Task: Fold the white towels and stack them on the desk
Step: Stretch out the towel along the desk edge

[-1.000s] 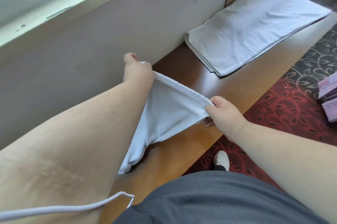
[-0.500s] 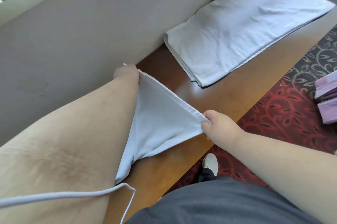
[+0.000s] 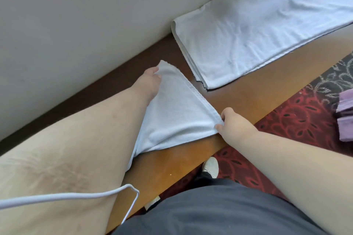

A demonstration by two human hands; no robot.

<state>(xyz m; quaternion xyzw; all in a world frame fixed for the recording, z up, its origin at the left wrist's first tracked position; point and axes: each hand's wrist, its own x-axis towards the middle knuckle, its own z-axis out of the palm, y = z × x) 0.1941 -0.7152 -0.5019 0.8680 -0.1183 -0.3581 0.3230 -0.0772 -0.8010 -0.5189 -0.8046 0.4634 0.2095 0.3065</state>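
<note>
At frame centre: a white towel (image 3: 177, 112) is stretched between two hands above a wooden desk (image 3: 254, 81), its lower folds touching the desk top.
Left hand (image 3: 150, 79): fingers curled round the towel's far corner, near the wall (image 3: 86, 24); the forearm covers the towel's left part.
Right hand (image 3: 232, 125): thumb and fingers pinch the near corner of the same hemmed edge, at the desk's front edge.
Towel edge: the hem runs taut in a diagonal from the left hand down to the right hand.
Upper right of the frame: a stack of folded white towels (image 3: 263, 24) lies flat on the desk against the wall, just beyond the held towel and apart from it.
Right edge: purple folded cloths (image 3: 345, 118) sit on a red patterned carpet (image 3: 298, 118).
Lower centre: a white shoe (image 3: 210, 167) shows on the carpet beside the desk, above dark grey clothing (image 3: 219, 210).
Lower left: a white cord (image 3: 66, 195) crosses the left forearm.
</note>
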